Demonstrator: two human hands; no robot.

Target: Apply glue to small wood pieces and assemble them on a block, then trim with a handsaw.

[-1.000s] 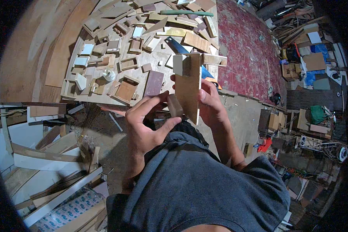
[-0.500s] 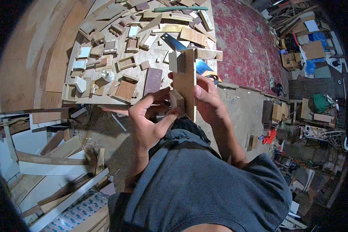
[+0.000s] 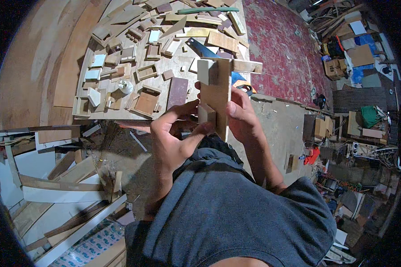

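Observation:
Both hands are raised at the near edge of the worktable around a wooden piece (image 3: pixel 219 95) made of a flat board with blocks on its left side. My right hand (image 3: pixel 240 111) grips the board's right edge, its thumb on the near side. A small wooden block (image 3: pixel 206 115) is pinched between the thumb and fingers of my left hand (image 3: pixel 176 133), against the board's lower part. Whether this block is fixed to the board I cannot tell. A pale block (image 3: pixel 205 71) sits at the board's upper left. Some fingertips are hidden behind the wood.
Small wooden boxes and offcuts cover the worktable (image 3: pixel 116 114). A handsaw (image 3: pixel 200 48) lies beyond my hands, near a white bottle-like container (image 3: pixel 125 86) and a purple-brown panel (image 3: pixel 177 92). Scrap boards (image 3: pixel 62 189) are piled at lower left; a cardboard box (image 3: pixel 334 68) stands far right.
The wooden piece has shifted slightly to the right and turned a little, showing more of its flat face. Both hands keep their hold.

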